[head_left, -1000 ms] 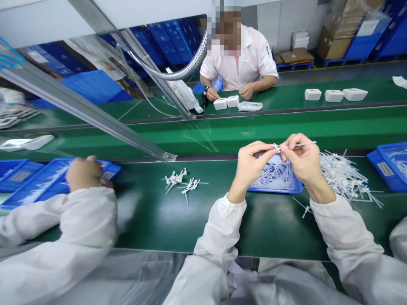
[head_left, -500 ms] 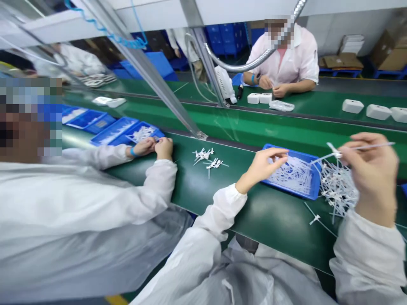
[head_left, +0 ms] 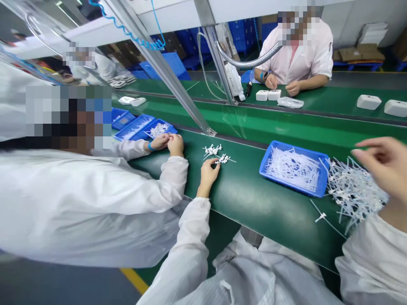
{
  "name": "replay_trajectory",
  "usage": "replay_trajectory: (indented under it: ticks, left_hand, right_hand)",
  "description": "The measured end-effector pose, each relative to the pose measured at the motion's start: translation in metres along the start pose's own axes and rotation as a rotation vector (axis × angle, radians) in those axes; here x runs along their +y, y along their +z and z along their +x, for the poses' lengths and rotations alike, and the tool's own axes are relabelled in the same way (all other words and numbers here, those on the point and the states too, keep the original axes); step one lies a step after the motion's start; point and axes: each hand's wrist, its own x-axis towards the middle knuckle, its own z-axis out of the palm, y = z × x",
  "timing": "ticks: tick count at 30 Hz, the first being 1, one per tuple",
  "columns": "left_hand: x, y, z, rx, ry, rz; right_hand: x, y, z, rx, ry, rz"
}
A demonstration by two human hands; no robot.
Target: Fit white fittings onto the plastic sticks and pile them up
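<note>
Centrally, in the head view, the left hand (head_left: 209, 173) is shown lowered to the near side of a small cluster of white T-connectors (head_left: 224, 159); its thumb and fingers are curved toward the pieces, but whether any is gripped cannot be told. A second cluster of T-connectors (head_left: 212, 150) is seen just beyond, so close that a neighbouring piece could be dragged along or scattered if the pinch were made too wide.

At the right of the frame, the right hand (head_left: 383, 165), blurred, is held above a heap of tube-and-connector assemblies (head_left: 356, 190), its fingers loosely parted and no piece visible between them. The thin tubes of the heap are crossed over one another; several could be lifted together if one were pulled. The heap is crowded against the right end of a blue tray (head_left: 288, 187) of loose white tubes (head_left: 291, 167), where assemblies and bare tubes could be mixed by a nudge.

Toward the lower right, a lone assembly (head_left: 322, 216) is extended almost to the right sleeve (head_left: 372, 245), by which it could be swept aside should the forearm be lowered.
</note>
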Motion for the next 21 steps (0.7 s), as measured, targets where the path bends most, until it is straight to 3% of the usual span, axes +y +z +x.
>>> replay_trajectory:
  ticks: [3, 5, 7, 9, 12, 15, 18, 21]
  left_hand:
    - [0.002, 0.007, 0.000, 0.023, -0.050, -0.061]
    - [0.003, 0.009, -0.005, 0.088, -0.085, -0.133]
    - [0.004, 0.009, -0.014, 0.185, -0.107, -0.226]
    - [0.007, 0.008, -0.024, 0.270, -0.110, -0.328]
    - [0.025, 0.012, -0.037, 0.293, -0.098, -0.478]
    - [0.062, 0.025, -0.043, 0.155, -0.072, -0.652]
    - [0.119, 0.043, -0.045, -0.057, -0.016, -0.817]
    - [0.189, 0.059, -0.045, -0.281, 0.062, -1.009]
  right_hand:
    - [-0.003, 0.074, 0.013, -0.539, -0.076, -0.154]
    - [-0.006, 0.115, 0.014, -0.783, -0.131, -0.383]
    - [-0.008, 0.146, 0.011, -0.831, -0.124, -0.443]
    - [-0.007, 0.163, 0.006, -0.826, -0.115, -0.456]
    - [-0.003, 0.166, 0.002, -0.803, -0.126, -0.444]
    - [-0.002, 0.154, 0.006, -0.783, -0.151, -0.387]
    - [-0.006, 0.138, 0.009, -0.753, -0.219, -0.304]
    - [-0.012, 0.121, 0.010, -0.568, -0.288, -0.059]
